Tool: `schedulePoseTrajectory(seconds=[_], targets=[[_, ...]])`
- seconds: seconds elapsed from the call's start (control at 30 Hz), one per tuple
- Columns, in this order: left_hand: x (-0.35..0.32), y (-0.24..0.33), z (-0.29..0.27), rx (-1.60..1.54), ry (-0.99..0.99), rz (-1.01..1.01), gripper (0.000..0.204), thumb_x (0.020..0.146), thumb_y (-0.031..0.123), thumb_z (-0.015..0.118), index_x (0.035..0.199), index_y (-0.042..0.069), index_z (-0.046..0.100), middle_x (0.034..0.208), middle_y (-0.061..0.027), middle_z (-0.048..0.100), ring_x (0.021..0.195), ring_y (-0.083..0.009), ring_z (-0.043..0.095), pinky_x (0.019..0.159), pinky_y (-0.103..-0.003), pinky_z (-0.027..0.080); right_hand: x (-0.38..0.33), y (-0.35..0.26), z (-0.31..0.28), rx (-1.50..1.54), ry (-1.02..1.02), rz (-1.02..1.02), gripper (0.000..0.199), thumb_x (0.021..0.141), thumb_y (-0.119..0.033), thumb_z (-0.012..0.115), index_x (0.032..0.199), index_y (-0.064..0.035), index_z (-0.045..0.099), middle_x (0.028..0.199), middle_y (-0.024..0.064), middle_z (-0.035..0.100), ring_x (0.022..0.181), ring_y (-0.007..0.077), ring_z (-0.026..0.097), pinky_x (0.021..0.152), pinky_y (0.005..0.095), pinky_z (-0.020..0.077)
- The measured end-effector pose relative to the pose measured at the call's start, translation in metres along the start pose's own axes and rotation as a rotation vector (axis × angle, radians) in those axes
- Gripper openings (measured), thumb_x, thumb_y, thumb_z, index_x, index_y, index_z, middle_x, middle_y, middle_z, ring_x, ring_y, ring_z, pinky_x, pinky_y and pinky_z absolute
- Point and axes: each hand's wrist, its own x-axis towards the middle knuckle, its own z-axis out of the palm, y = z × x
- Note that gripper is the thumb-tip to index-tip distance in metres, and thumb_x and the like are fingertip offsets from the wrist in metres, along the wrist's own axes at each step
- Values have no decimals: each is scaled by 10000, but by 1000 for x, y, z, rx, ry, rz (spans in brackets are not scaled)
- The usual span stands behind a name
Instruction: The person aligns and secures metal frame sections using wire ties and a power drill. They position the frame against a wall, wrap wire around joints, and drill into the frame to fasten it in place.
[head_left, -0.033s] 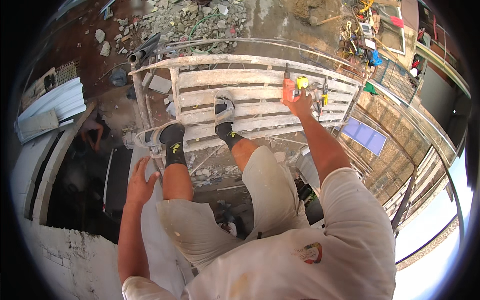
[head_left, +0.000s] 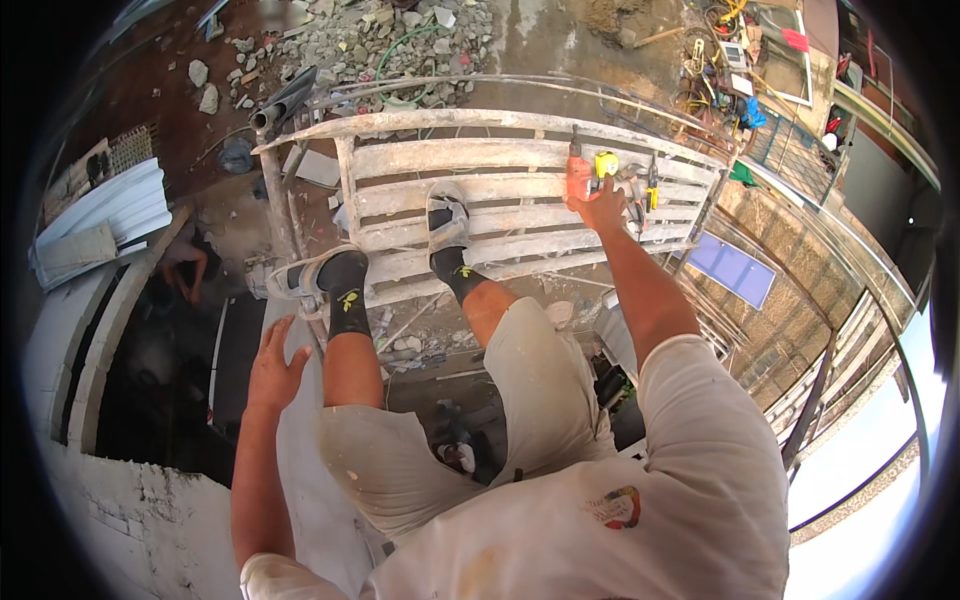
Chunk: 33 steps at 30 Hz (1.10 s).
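No packages, signs or screens clearly visible. Only a small round multicoloured printed emblem (head_left: 620, 507) on the white shirt, lower right of centre, red, yellow and green. Small yellow-green marks on the black socks (head_left: 349, 298), centre left.

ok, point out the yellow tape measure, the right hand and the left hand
yellow tape measure (head_left: 606, 163), head view, on its yellow case.
right hand (head_left: 597, 205), head view, back of the hand.
left hand (head_left: 272, 368), head view, back of the hand.
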Motion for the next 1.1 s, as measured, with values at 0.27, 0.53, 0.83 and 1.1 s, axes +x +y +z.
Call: schedulePoseTrajectory(seconds=[0.27,0.53,0.83,1.1], targets=[[82,-43,-10,108,-10,-144,491,910,163,666,1368,40,538,1303,-213,602,1175,-395,591,1008,-431,473,112,19,80,67,-72,202,1180,632,-518,860,1540,-185,184,1476,263,321,1415,428,270,1086,654,297],[107,-82,6,44,25,-188,452,914,131,651,1343,24,558,1294,-212,609,1162,-367,610,975,-416,498,178,34,113,84,-118,84,1179,678,-447,862,1511,24,174,1490,296,327,1391,406,359,1108,455,379],[82,-112,32,1,-7,-216,452,905,127,667,1333,28,563,1294,-212,614,1158,-361,619,977,-413,501,176,19,134,143,80,193,973,653,-360,867,1387,19,352,1369,281,465,1236,415,541,1035,447,464],[101,-81,41,54,-43,-123,456,909,206,674,1319,40,565,1244,-202,631,1170,-392,597,999,-435,474,183,33,135,122,8,50,1008,649,-432,822,1388,54,340,1256,307,591,1163,426,608,980,439,486]])
